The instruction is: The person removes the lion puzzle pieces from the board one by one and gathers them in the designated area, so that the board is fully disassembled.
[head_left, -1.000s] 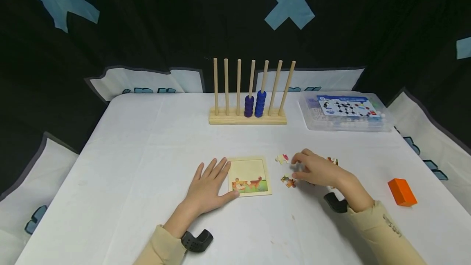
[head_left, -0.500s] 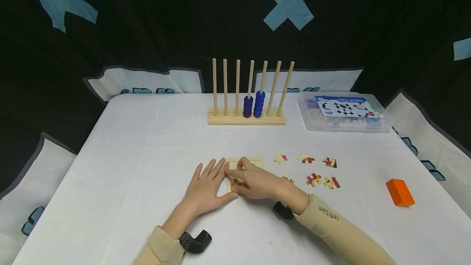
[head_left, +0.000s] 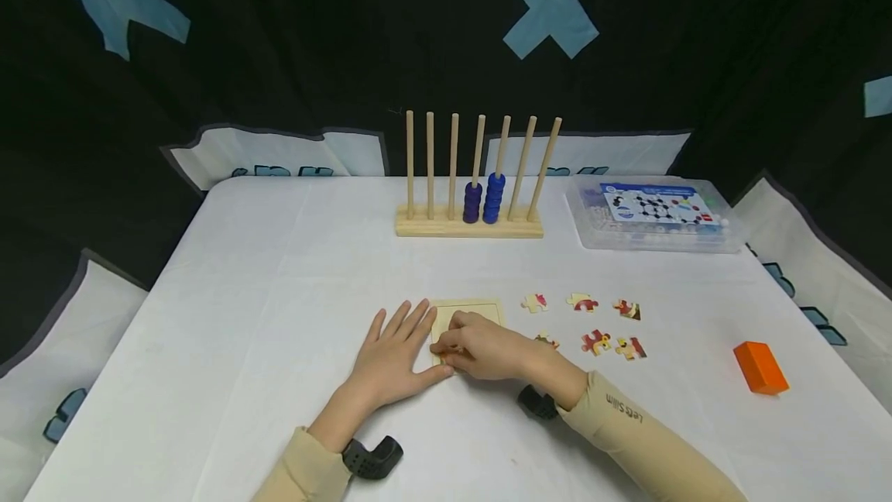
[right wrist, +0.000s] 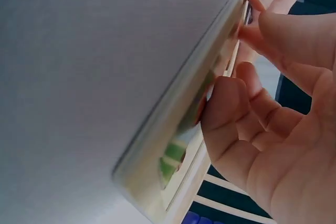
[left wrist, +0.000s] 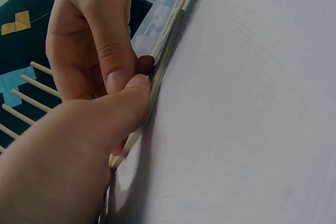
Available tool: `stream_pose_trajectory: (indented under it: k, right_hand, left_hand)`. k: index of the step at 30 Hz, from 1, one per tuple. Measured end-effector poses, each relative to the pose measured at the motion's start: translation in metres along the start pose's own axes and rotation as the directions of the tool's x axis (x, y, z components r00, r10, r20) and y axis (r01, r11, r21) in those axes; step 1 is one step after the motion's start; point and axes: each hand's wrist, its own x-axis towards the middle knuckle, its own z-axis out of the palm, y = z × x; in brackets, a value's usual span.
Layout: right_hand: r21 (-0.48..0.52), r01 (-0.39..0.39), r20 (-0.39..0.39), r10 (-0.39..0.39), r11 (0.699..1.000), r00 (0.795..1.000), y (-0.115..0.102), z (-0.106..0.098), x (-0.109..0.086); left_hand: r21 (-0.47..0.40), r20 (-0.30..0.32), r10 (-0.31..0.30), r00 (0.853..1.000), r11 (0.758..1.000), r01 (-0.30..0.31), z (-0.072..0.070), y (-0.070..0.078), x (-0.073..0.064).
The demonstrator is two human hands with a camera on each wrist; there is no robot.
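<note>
My left hand [head_left: 390, 359] lies flat with spread fingers at the left side of a wooden puzzle tray [head_left: 493, 307], its thumb on the lower left edge. Over the tray, my right hand [head_left: 484, 348] has curled fingers, the thumb and fingertips pinching at a puzzle piece in the lower left corner; that piece is mostly hidden. Printed picture pieces [right wrist: 173, 161] with green and red show along the near part of the tray in the right wrist view. In the left wrist view, the left thumb [left wrist: 128, 100] presses on the tray's edge beside the right fingertips.
Several loose puzzle pieces [head_left: 596, 342] lie in two rows right of the tray. An orange block [head_left: 761, 367] sits farther right. Behind stand a wooden peg stand [head_left: 468, 229] with blue and purple beads and a clear plastic box [head_left: 658, 235] near the back right corner.
My right hand has moved left from above the loose pieces to the tray's lower left corner, and its fingers have curled in. The left hand has stayed in place.
</note>
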Motion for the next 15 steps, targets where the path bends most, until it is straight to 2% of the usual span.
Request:
stream_pose_trajectory:
  k: [5, 9, 15]
  right_hand:
    - [0.003, -0.064, -0.019, 0.064, 0.998, 0.998, 0.0003, -0.0002, -0.002]
    - [-0.015, -0.106, 0.0, 0.106, 0.994, 0.994, 0.0006, -0.0006, -0.0048]
    - [-0.039, -0.079, 0.043, 0.081, 0.996, 0.996, 0.0025, -0.0007, -0.0077]
  left_hand:
    - [-0.003, 0.008, -0.003, 1.0, 1.0, 0.003, -0.0001, 0.0005, 0.0007]
    - [0.003, 0.011, -0.004, 1.0, 1.0, 0.004, -0.0002, 0.0006, 0.0009]
    - [-0.001, 0.007, -0.002, 1.0, 1.0, 0.002, -0.0012, 0.001, 0.0002]
